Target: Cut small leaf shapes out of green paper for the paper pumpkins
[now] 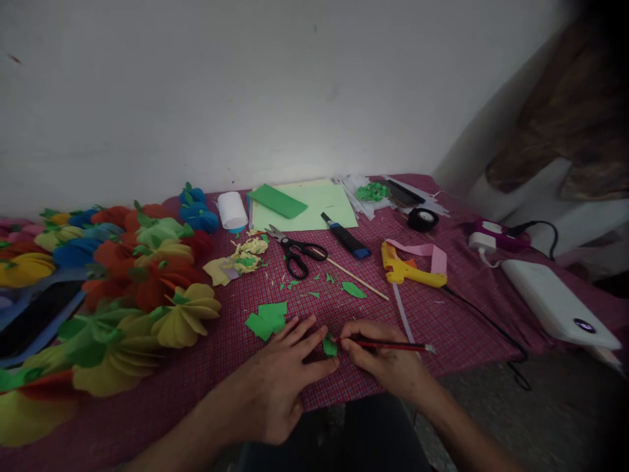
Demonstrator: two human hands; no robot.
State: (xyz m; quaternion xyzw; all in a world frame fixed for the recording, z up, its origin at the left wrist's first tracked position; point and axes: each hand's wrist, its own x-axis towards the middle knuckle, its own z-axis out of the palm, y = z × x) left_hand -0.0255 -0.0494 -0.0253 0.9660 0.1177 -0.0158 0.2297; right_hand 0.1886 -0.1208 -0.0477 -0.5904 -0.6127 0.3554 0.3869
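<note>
Green paper piece [330,347] between spread fingers [310,343] of left hand [280,377], right hand [393,364] with grip clamped on pencil [405,345]

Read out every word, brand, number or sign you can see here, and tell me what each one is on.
No text can be read for certain.
White device: a lit mark on its small dark display, too small and blurred to read.
Red and black pencil in the right hand: no lettering can be made out.
</note>
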